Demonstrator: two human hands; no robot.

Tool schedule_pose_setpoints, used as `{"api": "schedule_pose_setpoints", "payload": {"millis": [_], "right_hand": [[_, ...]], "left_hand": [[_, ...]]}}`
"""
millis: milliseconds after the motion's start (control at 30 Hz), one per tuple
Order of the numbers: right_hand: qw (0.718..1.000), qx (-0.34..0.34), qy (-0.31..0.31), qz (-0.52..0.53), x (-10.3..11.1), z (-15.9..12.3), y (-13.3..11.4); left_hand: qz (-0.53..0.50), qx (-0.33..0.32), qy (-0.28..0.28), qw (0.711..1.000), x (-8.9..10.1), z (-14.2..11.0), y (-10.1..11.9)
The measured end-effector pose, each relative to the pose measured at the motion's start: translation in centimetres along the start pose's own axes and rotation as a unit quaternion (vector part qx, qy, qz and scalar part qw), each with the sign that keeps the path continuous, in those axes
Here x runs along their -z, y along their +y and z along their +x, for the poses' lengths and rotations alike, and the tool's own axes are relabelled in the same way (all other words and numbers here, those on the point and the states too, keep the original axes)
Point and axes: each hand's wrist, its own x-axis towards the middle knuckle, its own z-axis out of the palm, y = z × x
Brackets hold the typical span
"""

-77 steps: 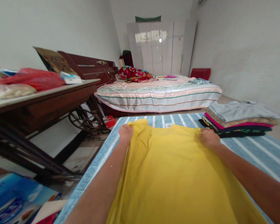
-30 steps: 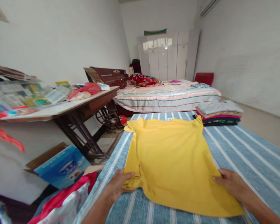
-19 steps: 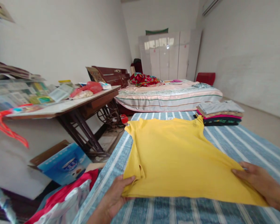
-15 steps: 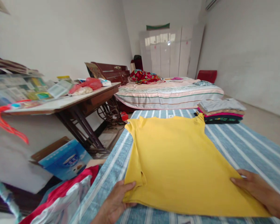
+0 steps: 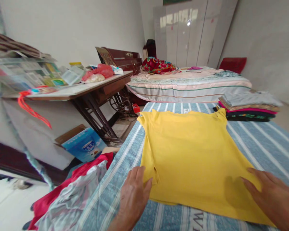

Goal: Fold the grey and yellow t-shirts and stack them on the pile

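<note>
A yellow T-shirt (image 5: 190, 154) lies spread flat on a blue-and-white striped bedcover (image 5: 245, 141), its hem toward me. My left hand (image 5: 135, 192) is at the shirt's lower left corner, fingers extended and thumb apart; the fingertips meet the fabric edge. Over the lower right side, my right hand (image 5: 272, 192) is open with thumb and fingers spread, casting a shadow on the cloth. It seems to hover just above the shirt. A small slit shows near the left side. Behind the shirt's right shoulder sits a stack of folded clothes (image 5: 250, 107), grey on top.
Left of the bed, red and pale clothes (image 5: 86, 189) lie heaped beside a blue box (image 5: 86, 144). A sewing-machine table (image 5: 69, 91) bears boxes and bags. Farther back stand another bed (image 5: 183, 85) and a white wardrobe (image 5: 195, 38).
Both hands have let go of the shirt's lower corners and opened. The hem now lies flatter on the bed. My view has tilted down and turned somewhat left.
</note>
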Motion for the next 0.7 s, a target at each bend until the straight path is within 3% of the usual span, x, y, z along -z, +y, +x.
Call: {"api": "schedule_pose_setpoints", "payload": {"millis": [67,167,267,333,433,600,700], "right_hand": [[0.993,0.106,0.031,0.039,-0.5,-0.6,-3.9],[0.953,0.265,0.089,0.117,-1.1,-1.5,-9.7],[0.900,0.380,0.110,0.182,-1.3,-2.5,-14.0],[0.881,0.410,0.119,0.202,-1.7,-3.2,-15.9],[0.884,0.400,0.142,0.195,-2.9,-4.2,-17.0],[0.882,0.428,0.131,0.149,-4.4,-4.7,-16.1],[0.873,0.450,0.142,0.126,-4.2,-4.4,-15.8]], "left_hand": [[0.019,-0.017,-0.035,0.999,-0.8,0.1,1.4],[0.058,0.022,-0.091,0.994,-1.8,0.9,3.3],[0.066,0.035,-0.144,0.987,-2.3,2.0,3.9],[0.051,0.032,-0.166,0.984,-2.3,2.5,3.6],[-0.032,0.056,-0.163,0.984,-1.6,3.1,1.9],[-0.237,0.166,-0.066,0.955,2.1,2.5,-3.4],[-0.212,0.218,-0.038,0.952,3.6,1.7,-6.8]]}}
